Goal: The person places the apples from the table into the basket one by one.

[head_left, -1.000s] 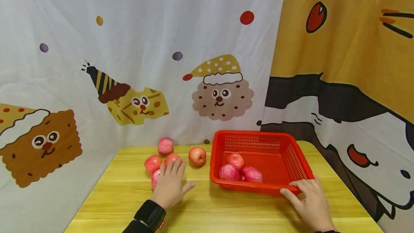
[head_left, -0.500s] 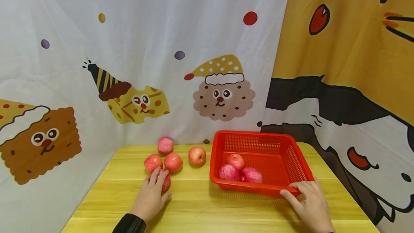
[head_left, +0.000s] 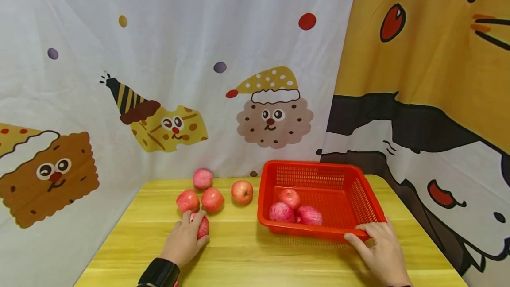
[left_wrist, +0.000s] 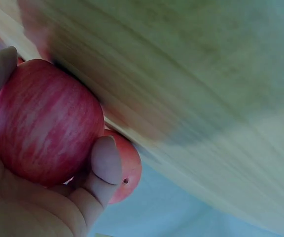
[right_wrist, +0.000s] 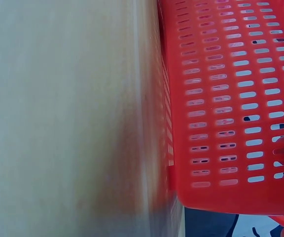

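Observation:
My left hand (head_left: 182, 240) curls round a streaked pinkish-red apple (head_left: 202, 227) at the near end of a small group on the table. In the left wrist view, thumb and fingers lie on both sides of this apple (left_wrist: 48, 123), with a second apple (left_wrist: 127, 170) behind it. My right hand (head_left: 383, 249) grips the near right corner of a red plastic basket (head_left: 307, 229), its thumb on the outer side of the rim. Three apples lie in the basket's left part, among them a striped one (head_left: 281, 212). The right wrist view shows the basket's slotted wall (right_wrist: 230, 108).
Behind the held apple sit two red apples, one on the left (head_left: 187, 201) and one on the right (head_left: 213, 199). A pink apple (head_left: 203, 179) is farther back, and a paler apple (head_left: 241, 192) stands left of the basket. Printed curtains (head_left: 179, 34) hang behind the wooden table (head_left: 239, 256).
My left hand has come down and left from over the apples and closed its fingers round the nearest one. My right hand stays on the basket's corner.

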Available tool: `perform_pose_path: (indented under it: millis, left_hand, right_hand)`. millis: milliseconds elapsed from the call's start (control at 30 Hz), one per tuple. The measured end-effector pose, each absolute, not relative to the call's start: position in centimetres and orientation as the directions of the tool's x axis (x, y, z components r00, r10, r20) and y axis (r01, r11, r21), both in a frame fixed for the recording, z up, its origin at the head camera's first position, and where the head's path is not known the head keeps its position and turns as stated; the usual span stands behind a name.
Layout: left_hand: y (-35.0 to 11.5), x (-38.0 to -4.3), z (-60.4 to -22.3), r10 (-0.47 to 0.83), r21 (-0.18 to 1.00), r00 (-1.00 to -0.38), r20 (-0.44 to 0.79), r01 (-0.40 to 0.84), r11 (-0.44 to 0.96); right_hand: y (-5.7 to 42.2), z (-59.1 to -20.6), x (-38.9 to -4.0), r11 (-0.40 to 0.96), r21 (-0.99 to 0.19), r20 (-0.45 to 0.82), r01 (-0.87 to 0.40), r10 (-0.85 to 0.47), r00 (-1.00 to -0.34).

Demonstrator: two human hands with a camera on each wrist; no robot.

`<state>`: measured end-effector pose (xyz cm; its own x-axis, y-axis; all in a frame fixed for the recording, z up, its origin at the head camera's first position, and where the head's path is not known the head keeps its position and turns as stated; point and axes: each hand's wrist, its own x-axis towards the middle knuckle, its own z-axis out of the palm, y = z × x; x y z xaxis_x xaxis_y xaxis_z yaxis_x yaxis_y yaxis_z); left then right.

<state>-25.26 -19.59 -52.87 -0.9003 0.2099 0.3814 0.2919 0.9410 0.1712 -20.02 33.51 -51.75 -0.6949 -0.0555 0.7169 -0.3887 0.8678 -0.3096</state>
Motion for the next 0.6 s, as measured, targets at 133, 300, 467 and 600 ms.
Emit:
perform_pose_path:
  millis: [133,300,467,600]
  left_hand:
    - [-19.6,-25.2,-52.9,0.199,0.194,-0.903,0.380,0.288,0.938]
    - [-19.7,-25.1,-53.0,0.176,0.224,-0.904,0.391,0.278,0.934]
    - [-19.6,-24.9,-53.0,0.148,0.264,-0.914,0.378,0.260,0.929]
    - [-18.5,-24.5,-51.9,0.114,0.302,-0.897,0.428,0.260,0.917]
  right_hand:
    - [33.5,-51.7,-20.0,0.871,-0.308,0.717,-0.383,-0.052,-0.696]
    - [33.5,-51.7,-19.9,0.869,-0.307,0.721,-0.388,-0.054,-0.691]
    - [33.6,-51.7,-19.9,0.870,-0.302,0.723,-0.391,-0.058,-0.688]
    - [33.6,-51.6,-19.9,0.869,-0.301,0.721,-0.393,-0.062,-0.690]
